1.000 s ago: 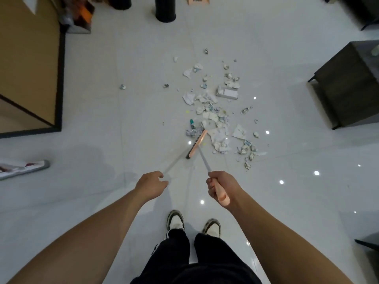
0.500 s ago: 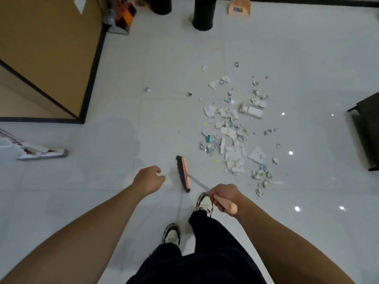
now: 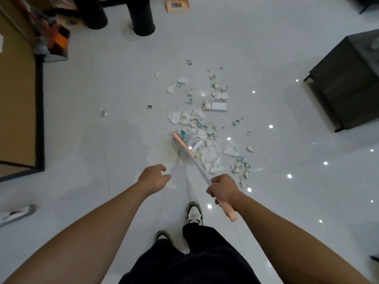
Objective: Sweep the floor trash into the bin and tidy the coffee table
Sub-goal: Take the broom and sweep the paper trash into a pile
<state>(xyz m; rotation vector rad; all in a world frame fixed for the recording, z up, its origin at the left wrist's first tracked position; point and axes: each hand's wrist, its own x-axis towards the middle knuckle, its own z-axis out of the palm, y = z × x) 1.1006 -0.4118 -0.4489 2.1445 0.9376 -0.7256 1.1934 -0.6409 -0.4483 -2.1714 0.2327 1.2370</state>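
Note:
Torn paper scraps and wrappers (image 3: pixel 202 128) lie scattered over the white tile floor ahead of me, with a small white box (image 3: pixel 215 105) among them. My right hand (image 3: pixel 222 188) grips the pink handle of a broom; its pink head (image 3: pixel 183 144) rests on the floor against the near left edge of the pile. My left hand (image 3: pixel 154 178) hovers empty with loosely curled fingers, left of the broom shaft. A pink dustpan (image 3: pixel 177 4) stands at the far wall. A black cylinder (image 3: pixel 142 19) that may be the bin stands near it.
A dark coffee table (image 3: pixel 348 78) stands at the right. A brown panel with black trim (image 3: pixel 18 95) fills the left side. A second black cylinder (image 3: pixel 94 13) and cluttered items (image 3: pixel 57 42) sit far left. A floor tool's head (image 3: pixel 17 214) lies near left. My shoes (image 3: pixel 193 212) are below.
The broom head swung from the bare floor left of the pile back against the pile's near left edge. The view shifted back to the right and the coffee table came fully into view.

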